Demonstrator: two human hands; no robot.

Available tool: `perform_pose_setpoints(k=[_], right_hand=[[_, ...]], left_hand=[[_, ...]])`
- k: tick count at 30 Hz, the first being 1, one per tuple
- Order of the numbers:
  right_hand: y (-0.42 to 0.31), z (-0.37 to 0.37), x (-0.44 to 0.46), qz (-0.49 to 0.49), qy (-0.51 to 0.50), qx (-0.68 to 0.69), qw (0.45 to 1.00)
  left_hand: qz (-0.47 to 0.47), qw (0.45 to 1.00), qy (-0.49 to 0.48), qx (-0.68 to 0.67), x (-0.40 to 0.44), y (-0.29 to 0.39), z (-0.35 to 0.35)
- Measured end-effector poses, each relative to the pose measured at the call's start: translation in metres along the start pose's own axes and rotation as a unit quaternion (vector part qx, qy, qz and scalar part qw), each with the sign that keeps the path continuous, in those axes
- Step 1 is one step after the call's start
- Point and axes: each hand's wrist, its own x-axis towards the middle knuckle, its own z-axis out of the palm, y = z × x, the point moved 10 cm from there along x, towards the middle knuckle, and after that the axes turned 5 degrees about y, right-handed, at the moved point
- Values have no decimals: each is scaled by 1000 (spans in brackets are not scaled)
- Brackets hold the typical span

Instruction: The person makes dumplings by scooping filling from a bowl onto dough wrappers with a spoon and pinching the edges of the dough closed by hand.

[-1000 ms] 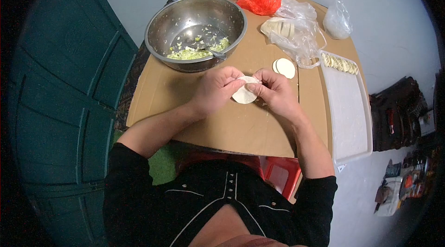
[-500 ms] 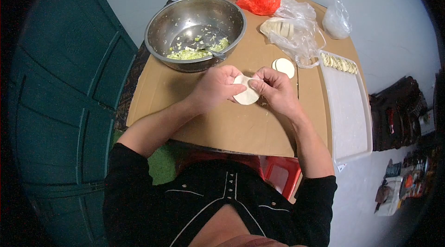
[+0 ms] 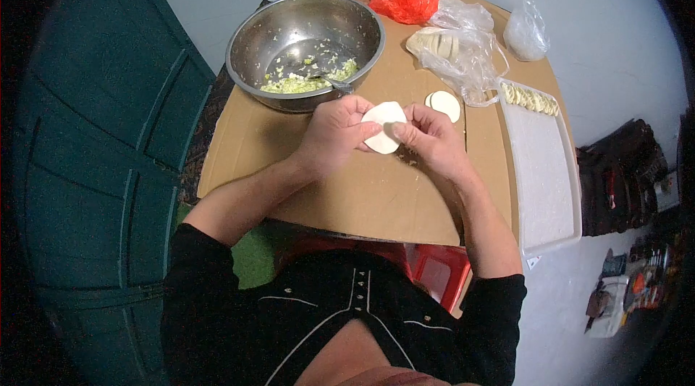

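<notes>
the left hand (image 3: pixel 337 130) and right hand (image 3: pixel 433 138) each have their grip clamped on the round wrapper (image 3: pixel 386 119), fingers probably behind it; below, open counter (image 3: pixel 347 201) runs to the near edge, metal bowl (image 3: pixel 282 32) beyond.

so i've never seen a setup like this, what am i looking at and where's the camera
There is no machine here: a person works with bare hands. One camera, worn on the head, looks forward and down. The left hand and right hand together hold a round dough wrapper. On the brown tabletop sit a metal bowl with chopped pale-green filling, more dough rounds, a red plastic bag, and a white tray with a row of what look like dumplings.
</notes>
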Motion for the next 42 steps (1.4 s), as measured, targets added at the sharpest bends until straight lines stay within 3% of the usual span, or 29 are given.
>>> perform_pose_setpoints(k=[3,5,11,16,20,22,27,30,32,35,38,42], right_hand=[[9,1,2,6,-23,-62,998],[0,2,2,-49,-18,-81,995],[-3,6,-1,-31,-16,-114,993],[-6,3,-1,-42,-10,-132,990],[-4,0,1,-56,-8,-150,987],[-5,0,1,-67,-9,-148,987],[-9,9,-3,-59,-24,-145,987],[-1,10,-3,-3,-31,-124,992],[-4,6,-1,-59,-12,-145,988],[-3,0,1,-60,5,-160,985],[-8,1,-1,-57,10,-162,985],[-7,7,-2,-68,-13,-168,983]], left_hand=[[11,999,11,-52,1,0,-3],[1,998,-2,-61,2,-3,-3],[37,998,-21,42,4,-3,-5],[18,998,31,-57,2,-1,-14],[10,991,1,-134,1,3,-9],[-63,996,-11,-64,1,-6,-6],[-33,997,-58,-32,4,-14,1],[-20,997,-74,-5,3,-15,5],[-17,997,-77,-7,3,-13,7],[-31,998,-42,23,2,-12,0],[-21,997,-46,-52,2,-12,1],[-24,998,-63,10,4,-19,4]])
